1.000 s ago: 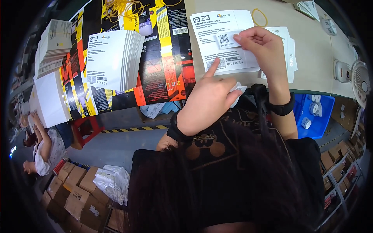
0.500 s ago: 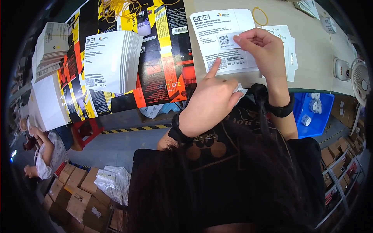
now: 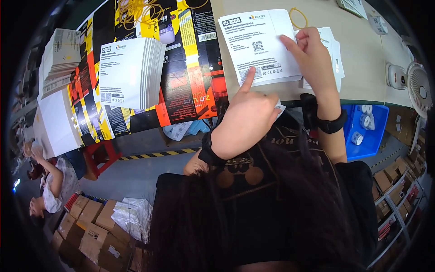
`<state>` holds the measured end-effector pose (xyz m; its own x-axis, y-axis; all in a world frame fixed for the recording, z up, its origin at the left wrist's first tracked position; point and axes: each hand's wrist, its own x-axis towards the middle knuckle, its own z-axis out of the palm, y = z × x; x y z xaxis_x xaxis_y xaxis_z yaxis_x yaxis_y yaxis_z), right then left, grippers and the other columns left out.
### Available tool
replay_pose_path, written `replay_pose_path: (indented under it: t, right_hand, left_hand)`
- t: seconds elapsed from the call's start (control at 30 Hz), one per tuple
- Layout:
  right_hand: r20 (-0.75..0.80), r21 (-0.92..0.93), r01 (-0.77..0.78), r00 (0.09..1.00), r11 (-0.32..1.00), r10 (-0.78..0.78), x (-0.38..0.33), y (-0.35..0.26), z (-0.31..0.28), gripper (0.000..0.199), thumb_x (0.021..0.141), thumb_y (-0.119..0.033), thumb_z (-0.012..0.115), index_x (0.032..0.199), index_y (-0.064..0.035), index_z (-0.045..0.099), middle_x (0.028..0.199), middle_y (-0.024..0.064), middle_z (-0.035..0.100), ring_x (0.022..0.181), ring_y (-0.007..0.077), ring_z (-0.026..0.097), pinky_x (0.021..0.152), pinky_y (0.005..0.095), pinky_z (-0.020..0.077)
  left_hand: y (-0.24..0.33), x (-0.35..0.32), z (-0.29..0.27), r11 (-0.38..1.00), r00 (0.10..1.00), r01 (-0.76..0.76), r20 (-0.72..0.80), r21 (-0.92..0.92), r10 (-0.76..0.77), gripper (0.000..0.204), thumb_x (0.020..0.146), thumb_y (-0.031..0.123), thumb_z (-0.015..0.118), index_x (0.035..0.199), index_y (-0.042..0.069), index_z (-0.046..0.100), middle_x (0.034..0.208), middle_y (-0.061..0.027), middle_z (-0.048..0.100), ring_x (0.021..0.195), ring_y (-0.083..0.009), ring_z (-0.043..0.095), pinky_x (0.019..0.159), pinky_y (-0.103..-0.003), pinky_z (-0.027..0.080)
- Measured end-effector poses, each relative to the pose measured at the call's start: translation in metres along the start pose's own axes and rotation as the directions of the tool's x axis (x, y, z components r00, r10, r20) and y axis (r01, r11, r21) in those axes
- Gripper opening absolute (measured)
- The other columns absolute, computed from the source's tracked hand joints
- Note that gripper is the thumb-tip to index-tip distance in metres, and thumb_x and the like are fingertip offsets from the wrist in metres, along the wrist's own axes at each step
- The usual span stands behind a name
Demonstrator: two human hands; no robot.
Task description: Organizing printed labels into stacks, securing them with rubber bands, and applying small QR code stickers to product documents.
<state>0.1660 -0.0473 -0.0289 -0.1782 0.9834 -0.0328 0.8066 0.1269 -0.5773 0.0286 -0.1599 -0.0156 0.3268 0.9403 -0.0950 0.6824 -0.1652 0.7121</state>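
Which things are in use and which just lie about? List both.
In use: left hand pressing a forefinger on the white printed paper leaflet; right hand pinching its edge.
Lying about: fanned white leaflet stack, yellow rubber band, blue plastic bin, white desk fan.

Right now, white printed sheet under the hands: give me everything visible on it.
The white printed sheet is thin paper with black text blocks, small square codes and logos. It lies flat on top of a small stack of similar sheets on the tan table. The left hand presses an index fingertip near its lower edge; the right hand pinches its right edge.
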Motion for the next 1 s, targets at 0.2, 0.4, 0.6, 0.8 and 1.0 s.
replay_pose_path:
  t: [0.2,0.4,0.6,0.8,1.0]
  right_hand:
    - [0.154,0.428,-0.124,0.986,0.895,0.063,-0.009,0.041,-0.019,0.031,0.081,-0.026,0.064,0.094,0.0,0.053,0.069,0.0001,0.059,0.06,0.0053,0.049,0.054,0.0204,0.0378]
    - [-0.25,0.04,0.021,0.968,0.999,-0.01,-0.02,0.064,-0.062,0.027,0.08,-0.019,0.064,0.097,0.0015,0.058,0.079,0.0037,0.063,0.072,0.008,0.054,0.066,0.0204,0.0422]
    - [0.013,0.668,0.051,0.997,0.742,-0.081,-0.045,0.028,-0.06,0.021,0.078,-0.014,0.066,0.091,0.0015,0.061,0.082,0.0039,0.062,0.077,0.0095,0.055,0.073,0.022,0.0429]
    - [0.425,0.708,-0.217,0.89,0.672,-0.161,-0.049,0.005,-0.046,0.018,0.075,-0.009,0.067,0.09,-0.0001,0.061,0.081,0.003,0.062,0.073,0.0084,0.056,0.069,0.0205,0.0443]
    - [0.236,0.71,-0.052,0.957,0.702,-0.168,-0.048,-0.002,-0.033,0.015,0.076,-0.007,0.066,0.088,0.0001,0.061,0.08,0.0028,0.062,0.071,0.0081,0.056,0.066,0.0194,0.0444]
  left_hand:
    - [0.012,0.015,0.014,0.984,0.984,-0.179,-0.02,0.003,0.179,0.018,0.073,0.015,0.064,0.069,0.001,0.053,0.055,-0.0127,0.053,0.059,-0.0312,0.055,0.105,-0.044,0.025]
    - [0.012,0.014,0.002,0.949,0.91,-0.252,-0.38,-0.192,0.165,0.011,0.074,0.009,0.063,0.073,0.0,0.058,0.063,-0.0089,0.054,0.064,-0.0231,0.056,0.099,-0.036,0.033]
    - [0.011,0.015,-0.008,0.877,0.86,-0.184,-0.504,-0.444,-0.075,0.009,0.074,0.005,0.064,0.08,-0.001,0.061,0.074,-0.0075,0.055,0.071,-0.0183,0.055,0.08,-0.028,0.041]
    - [0.012,0.018,-0.008,0.776,0.833,-0.148,-0.499,-0.614,-0.237,0.007,0.078,0.0,0.061,0.084,-0.003,0.06,0.095,-0.0082,0.058,0.087,-0.0119,0.055,0.076,-0.021,0.042]
    - [0.011,0.023,-0.003,0.706,0.775,-0.15,-0.526,-0.693,-0.351,0.011,0.072,0.005,0.066,0.079,0.0,0.061,0.071,-0.0087,0.061,0.061,-0.0136,0.057,0.055,-0.025,0.044]
